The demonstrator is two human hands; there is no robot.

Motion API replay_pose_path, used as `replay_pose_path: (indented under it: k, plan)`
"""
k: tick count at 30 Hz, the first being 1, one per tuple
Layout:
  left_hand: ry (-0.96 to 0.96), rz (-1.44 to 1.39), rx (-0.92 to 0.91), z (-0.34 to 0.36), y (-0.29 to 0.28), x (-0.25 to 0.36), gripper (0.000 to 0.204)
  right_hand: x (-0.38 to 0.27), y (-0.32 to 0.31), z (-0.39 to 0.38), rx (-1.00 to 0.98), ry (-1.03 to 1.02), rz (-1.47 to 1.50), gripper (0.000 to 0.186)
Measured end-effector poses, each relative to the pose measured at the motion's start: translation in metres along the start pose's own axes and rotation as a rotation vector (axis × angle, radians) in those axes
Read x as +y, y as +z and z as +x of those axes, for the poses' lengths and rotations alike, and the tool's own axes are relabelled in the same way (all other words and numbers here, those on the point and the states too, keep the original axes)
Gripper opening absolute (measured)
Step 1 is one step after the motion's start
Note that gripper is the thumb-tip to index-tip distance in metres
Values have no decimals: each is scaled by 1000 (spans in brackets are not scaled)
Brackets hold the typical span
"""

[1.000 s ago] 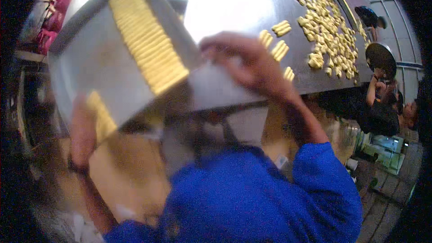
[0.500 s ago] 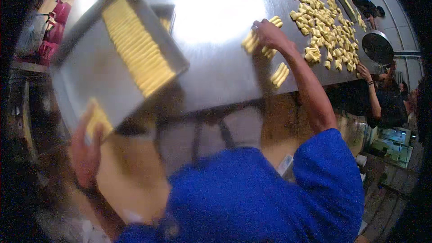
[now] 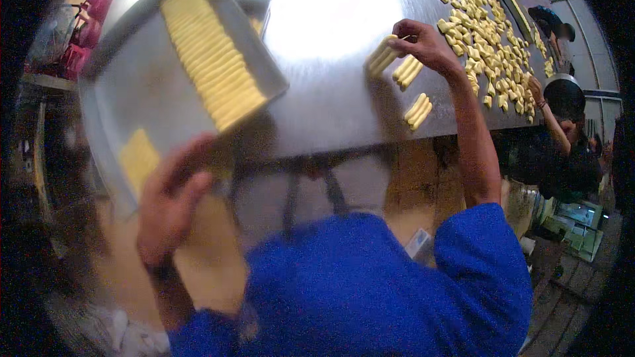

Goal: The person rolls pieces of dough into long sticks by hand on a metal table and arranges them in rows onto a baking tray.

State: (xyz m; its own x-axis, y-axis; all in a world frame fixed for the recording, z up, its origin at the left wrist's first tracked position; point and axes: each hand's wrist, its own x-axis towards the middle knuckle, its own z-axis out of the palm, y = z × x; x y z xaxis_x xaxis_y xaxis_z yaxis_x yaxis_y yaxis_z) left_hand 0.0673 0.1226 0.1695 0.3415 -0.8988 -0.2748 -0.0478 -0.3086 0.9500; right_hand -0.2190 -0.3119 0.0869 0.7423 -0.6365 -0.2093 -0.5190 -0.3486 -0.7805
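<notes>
My left hand (image 3: 173, 201), blurred by motion, is beside the near edge of a large metal tray (image 3: 122, 69), its fingers apart with nothing in them. Inside the tray lies a long row of yellow dough sticks (image 3: 208, 59). A smaller group of dough sticks (image 3: 140, 158) rests at the tray's near left corner. Over the steel table, my right hand (image 3: 426, 46) has its thumb and fingers closed on a small bunch of dough sticks (image 3: 382, 56). Two more bunches are close to it: one dough bunch (image 3: 408, 71) just below the fingers, another dough bunch (image 3: 418, 111) nearer the table edge.
Many short dough pieces (image 3: 493, 59) are spread over the right side of the steel table (image 3: 317, 99). Another person's hand (image 3: 536, 89) reaches in at the far right, near a dark round pan (image 3: 563, 96). Red plastic containers (image 3: 83, 36) stand at the far left.
My left hand has let go of the small dough group in the tray corner and moved right. My right hand has shifted slightly right and up, lifting one dough bunch at a tilt.
</notes>
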Motion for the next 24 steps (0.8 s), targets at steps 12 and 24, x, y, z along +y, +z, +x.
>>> replay_pose_path:
  k: [12,24]
  plan:
    - [285,-1048,-54,95,112,-15,67,-201,53,-51,-21,-283,249,49]
    - [217,-198,458,-4,-152,-62,37,-306,271,58,-532,-454,562,41]
